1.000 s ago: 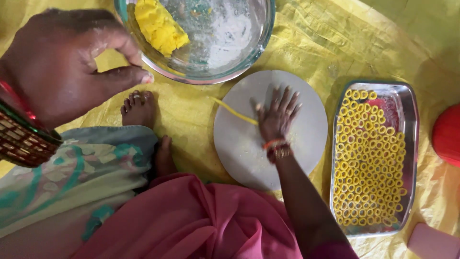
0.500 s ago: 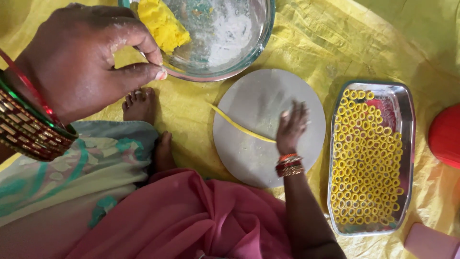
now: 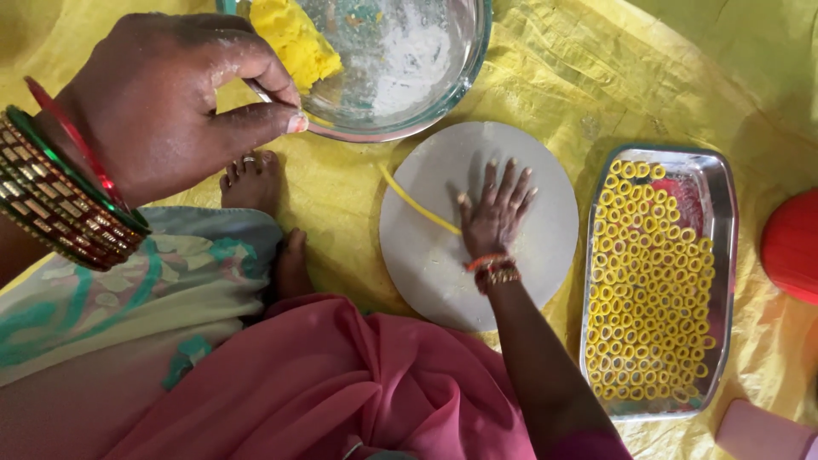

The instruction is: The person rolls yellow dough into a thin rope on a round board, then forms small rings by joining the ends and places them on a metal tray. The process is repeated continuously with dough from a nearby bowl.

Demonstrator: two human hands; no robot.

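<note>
Your left hand has its grip pinched, thumb to forefinger on the near rim of the glass bowl, yellow dough lump just inside. Your right hand lies flat, fingers spread, on the round grey board, heel on a thin dough strand. Board edge sits just beside the steel tray of yellow rings; little room between. Yellow sheet beyond lies open.

clear glossy glass bowl, matt grey stone-like disc, shiny metal tray, crinkled yellow plastic sheet.
</note>
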